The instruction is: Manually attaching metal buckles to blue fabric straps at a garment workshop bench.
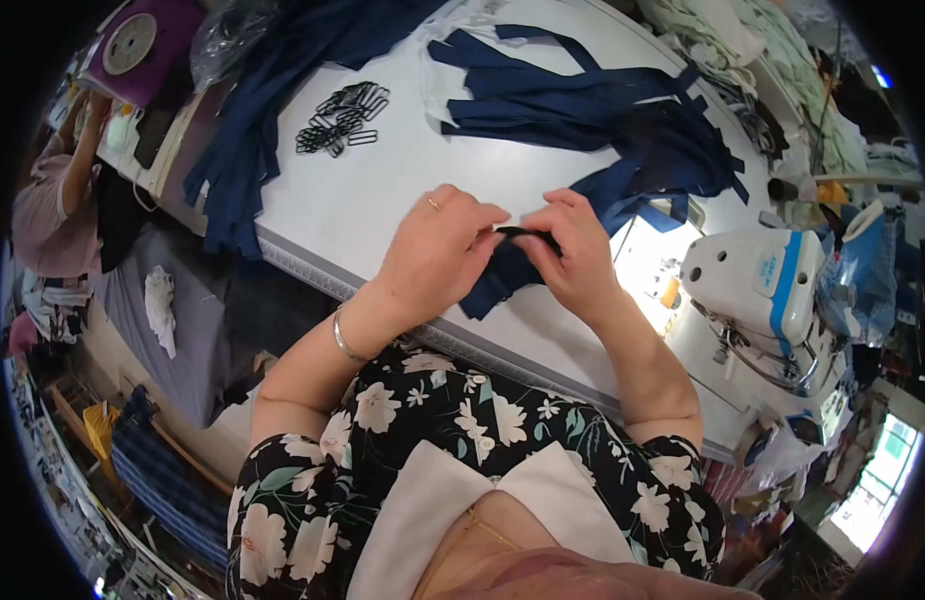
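Observation:
My left hand (438,250) and my right hand (575,258) meet above the near edge of the white table. Both are closed in a pinch on a small dark strip (515,231) that spans the gap between the fingertips. Whether a buckle is in it is hidden by the fingers. Just below, a navy fabric strap (496,287) hangs toward the table's edge. Farther off lies a heap of navy straps (583,105), its tail reaching down behind my right hand. A loose pile of black rectangular slide buckles (343,118) rests on the table beyond my left hand.
A white and blue sewing machine (751,285) stands at the right, its lamp lighting the bed. More navy fabric (248,130) drapes over the table's left side. A ruler strip (308,268) runs along the near edge. Another person (58,215) is at far left.

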A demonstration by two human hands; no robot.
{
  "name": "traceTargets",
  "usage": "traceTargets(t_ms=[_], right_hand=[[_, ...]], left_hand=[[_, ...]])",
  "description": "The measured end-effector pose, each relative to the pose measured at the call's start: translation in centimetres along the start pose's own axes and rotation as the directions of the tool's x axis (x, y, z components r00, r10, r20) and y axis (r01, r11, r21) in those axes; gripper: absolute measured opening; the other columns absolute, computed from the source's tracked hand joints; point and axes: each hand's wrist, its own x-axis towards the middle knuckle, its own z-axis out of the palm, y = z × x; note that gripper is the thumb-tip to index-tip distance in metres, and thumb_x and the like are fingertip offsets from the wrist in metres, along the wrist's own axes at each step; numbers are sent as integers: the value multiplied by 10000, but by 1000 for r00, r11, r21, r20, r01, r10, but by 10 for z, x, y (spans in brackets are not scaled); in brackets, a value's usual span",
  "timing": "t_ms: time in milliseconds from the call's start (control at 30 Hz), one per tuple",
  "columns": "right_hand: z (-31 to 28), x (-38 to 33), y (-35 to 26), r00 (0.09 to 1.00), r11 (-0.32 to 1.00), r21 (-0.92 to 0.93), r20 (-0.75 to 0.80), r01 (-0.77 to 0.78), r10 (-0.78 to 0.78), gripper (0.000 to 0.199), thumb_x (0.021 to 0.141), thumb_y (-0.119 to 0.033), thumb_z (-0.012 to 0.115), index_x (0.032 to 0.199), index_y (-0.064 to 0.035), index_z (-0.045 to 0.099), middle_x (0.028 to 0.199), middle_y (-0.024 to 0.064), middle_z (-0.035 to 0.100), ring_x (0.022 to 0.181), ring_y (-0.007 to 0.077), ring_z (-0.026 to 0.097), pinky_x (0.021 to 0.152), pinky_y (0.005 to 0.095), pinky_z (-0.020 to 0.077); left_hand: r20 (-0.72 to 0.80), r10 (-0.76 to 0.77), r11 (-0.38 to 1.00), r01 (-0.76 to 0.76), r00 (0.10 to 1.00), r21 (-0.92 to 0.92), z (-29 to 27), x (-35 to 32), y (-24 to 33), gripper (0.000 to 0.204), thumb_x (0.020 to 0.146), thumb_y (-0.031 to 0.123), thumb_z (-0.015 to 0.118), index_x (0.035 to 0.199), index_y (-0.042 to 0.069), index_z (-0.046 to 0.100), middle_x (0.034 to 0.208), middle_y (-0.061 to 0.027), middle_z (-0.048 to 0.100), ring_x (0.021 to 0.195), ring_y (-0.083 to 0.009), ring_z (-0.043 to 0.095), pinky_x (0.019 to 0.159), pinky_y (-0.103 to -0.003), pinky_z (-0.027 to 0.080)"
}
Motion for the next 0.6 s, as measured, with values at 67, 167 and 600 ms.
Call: traceTargets(t_ms=[67,167,600], right_hand=[[1,-3,-3,994,996,35,-62,-83,85,144,745,-28,726,852,-71,639,820,68,634,781,298,577,838,399,454],[1,-3,-9,988,995,35,-117,-97,100,188,729,0,733,887,-65,655,813,82,626,792,309,574,772,376,469],[3,0,-9,989,995,71,-119,-74,83,188,733,33,709,892,-51,654,787,77,624,745,279,582,699,343,461]], left_hand=[[-34,13,974,-5,999,225,-13,6,-10,262,761,19,685,1012,61,619,888,-95,598,845,-283,560,750,-381,433],[-107,-77,764,128,991,633,-35,11,-39,282,812,99,659,1092,89,630,1012,-98,588,977,-288,539,832,-406,406],[36,-81,665,27,996,747,-61,6,-82,147,805,50,613,948,17,621,946,-105,589,929,-285,552,809,-379,460]])
